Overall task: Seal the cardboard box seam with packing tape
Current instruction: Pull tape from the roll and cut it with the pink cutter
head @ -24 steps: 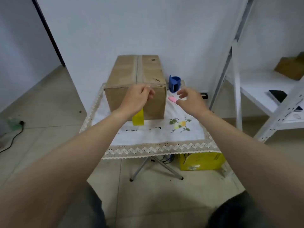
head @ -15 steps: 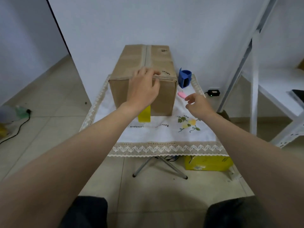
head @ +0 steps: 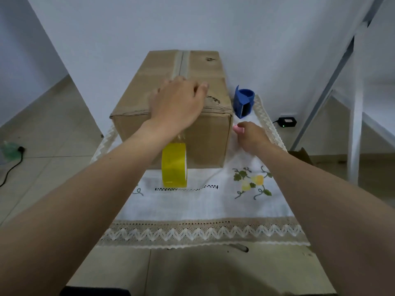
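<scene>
A brown cardboard box (head: pixel 136 97) stands on a table with a white embroidered cloth (head: pixel 205 201). Clear tape runs along its top seam (head: pixel 181 60). My left hand (head: pixel 177 103) lies flat over the seam at the box's top front edge, fingers spread, palm down. Below that hand, a yellow tape roll (head: pixel 174 165) stands on edge against the front face, with a tape strip leading up under my wrist. My right hand (head: pixel 252 135) is beside the box's right front corner, its fingertips closed on a small pink object (head: pixel 238 129).
A blue tape dispenser (head: pixel 243 101) stands behind the right hand, next to the box. A white metal shelf frame (head: pixel 355 103) rises at the right. A black adapter (head: pixel 287 121) and a cable (head: pixel 10 167) lie on the floor. Lace trim (head: pixel 203 233) marks the table's front edge.
My left hand slid from the box's front face up onto its top edge and flattened. My right hand moved left to the pink object. My head came closer to the table.
</scene>
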Available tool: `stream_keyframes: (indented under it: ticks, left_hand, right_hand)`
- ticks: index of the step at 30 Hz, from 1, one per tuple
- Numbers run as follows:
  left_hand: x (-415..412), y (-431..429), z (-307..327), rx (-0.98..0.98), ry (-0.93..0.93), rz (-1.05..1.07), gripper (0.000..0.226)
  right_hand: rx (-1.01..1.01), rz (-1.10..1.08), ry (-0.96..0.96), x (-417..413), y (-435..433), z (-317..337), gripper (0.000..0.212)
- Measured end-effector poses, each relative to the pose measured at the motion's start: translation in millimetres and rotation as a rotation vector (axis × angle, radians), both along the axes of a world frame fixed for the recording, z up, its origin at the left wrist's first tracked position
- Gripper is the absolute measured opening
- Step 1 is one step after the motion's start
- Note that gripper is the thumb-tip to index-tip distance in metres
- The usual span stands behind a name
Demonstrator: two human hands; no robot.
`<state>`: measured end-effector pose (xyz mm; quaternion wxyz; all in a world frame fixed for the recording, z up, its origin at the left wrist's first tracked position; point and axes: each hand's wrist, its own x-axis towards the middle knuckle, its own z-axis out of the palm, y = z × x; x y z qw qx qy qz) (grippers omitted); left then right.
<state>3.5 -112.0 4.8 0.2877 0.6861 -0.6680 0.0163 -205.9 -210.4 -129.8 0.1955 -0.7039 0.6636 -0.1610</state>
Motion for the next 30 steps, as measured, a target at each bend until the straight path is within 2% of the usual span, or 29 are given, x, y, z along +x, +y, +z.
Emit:
stream_keyframes:
  ticks: [6, 10, 14, 16, 18, 23, 27, 30]
  left_hand:
    - [-7.2, -6.3, -7.2, -0.053, -0.064, 0.076, 0.048]
    - [-8.0, -5.6, -5.4, -0.041, -0.066, 0.063, 0.048]
    - [-1.7, 4.8, -0.6, -0.047, 0.065, -0.052, 0.057]
    - [0.2, 16.8, 0.8, -0.084, 0.118, -0.107, 0.055]
    - [0.9, 30.6, 0.3, -0.112, 0.146, -0.154, 0.045]
    - [6.5, 65.4, 0.3, -0.148, 0.297, -0.224, 0.023]
    - [7.0, 93.0, -2.3, -0.149, 0.426, -0.229, 0.014]
    - [2.1, 108.4, -10.1, -0.051, 0.526, -0.238, 0.011]
  right_hand:
    - [-0.111, -0.034, 0.131, 5.8, -7.6, -2.1, 0.023]
    - [-0.11, -0.032, 0.164, -0.4, 3.1, 1.1, 0.034]
    - [-0.121, -0.098, 0.099, -13.4, 24.6, 1.4, 0.04]
    - [-0.108, -0.129, 0.038, -19.3, 38.5, 0.2, 0.039]
    - [-0.069, -0.171, -0.103, -24.8, 53.9, 0.2, 0.03]
    - [0.114, -0.35, -0.91, -19.9, 109.4, 29.7, 0.014]
    - [0.1, -0.206, -1.164, -5.3, 161.4, 55.8, 0.011]
    - [0.082, -0.154, -1.272, 5.3, 187.7, 65.3, 0.01]
